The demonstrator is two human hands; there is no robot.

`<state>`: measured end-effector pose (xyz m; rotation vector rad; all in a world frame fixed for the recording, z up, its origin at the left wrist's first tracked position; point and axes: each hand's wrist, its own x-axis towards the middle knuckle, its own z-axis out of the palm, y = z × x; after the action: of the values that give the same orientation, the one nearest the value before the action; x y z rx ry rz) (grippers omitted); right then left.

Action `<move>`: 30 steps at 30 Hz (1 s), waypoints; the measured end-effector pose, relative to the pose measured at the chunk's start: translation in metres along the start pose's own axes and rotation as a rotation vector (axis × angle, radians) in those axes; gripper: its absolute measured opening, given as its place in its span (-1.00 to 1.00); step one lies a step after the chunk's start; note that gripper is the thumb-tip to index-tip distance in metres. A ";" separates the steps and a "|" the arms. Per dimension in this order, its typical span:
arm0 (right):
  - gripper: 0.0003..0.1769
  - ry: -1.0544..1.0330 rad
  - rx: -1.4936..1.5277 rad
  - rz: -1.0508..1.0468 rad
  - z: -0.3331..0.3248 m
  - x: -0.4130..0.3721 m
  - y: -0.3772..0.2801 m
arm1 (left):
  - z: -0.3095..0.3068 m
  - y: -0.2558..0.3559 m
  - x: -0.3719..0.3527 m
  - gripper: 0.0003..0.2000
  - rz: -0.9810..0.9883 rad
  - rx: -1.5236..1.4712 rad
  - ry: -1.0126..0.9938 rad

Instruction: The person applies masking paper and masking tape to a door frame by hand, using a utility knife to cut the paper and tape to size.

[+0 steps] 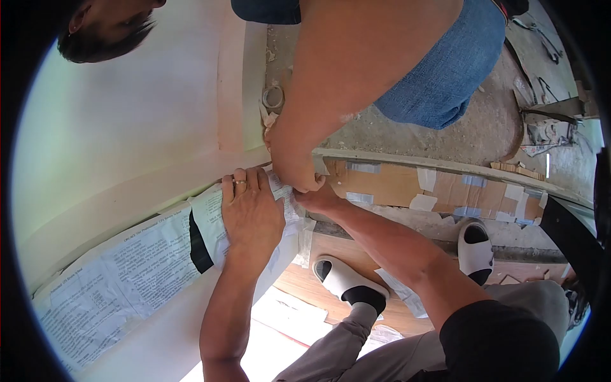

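Observation:
My left hand [253,213] lies flat on printed paper sheets [127,267] that cover a ledge along the wall, its fingers stretched toward the wall's foot. A black strip [200,242] shows between two of the sheets. At the paper's right end is my right hand [319,198], fingers curled in close to the edge; what they hold, if anything, is hidden. Just above it, a co-worker's hand [304,178] reaches down to the same corner, near or touching mine. The co-worker's other hand is mostly hidden behind their arm, by the wall edge.
Taped cardboard [388,181] runs along the threshold to the right. A roll of tape [273,97] rests on the dusty concrete floor [356,137] beyond. The co-worker's denim-covered knee [439,83] is close by. White slippers [350,278] are on my feet over wood flooring.

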<state>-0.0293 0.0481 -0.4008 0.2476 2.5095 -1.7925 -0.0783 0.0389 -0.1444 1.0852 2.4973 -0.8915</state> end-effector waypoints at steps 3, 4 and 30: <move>-0.47 0.133 0.026 -0.020 -0.002 -0.003 -0.003 | 0.008 -0.003 -0.001 -0.37 0.022 0.012 0.093; -0.47 0.220 -0.033 -0.038 -0.002 -0.004 -0.005 | 0.009 -0.003 -0.002 -0.37 0.023 0.008 0.089; -0.27 0.234 0.345 0.412 -0.010 -0.056 -0.057 | 0.022 -0.006 -0.001 -0.19 0.054 0.198 0.105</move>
<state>0.0175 0.0341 -0.3368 0.9603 2.0438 -2.0862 -0.0815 0.0209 -0.1584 1.2867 2.4910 -1.1117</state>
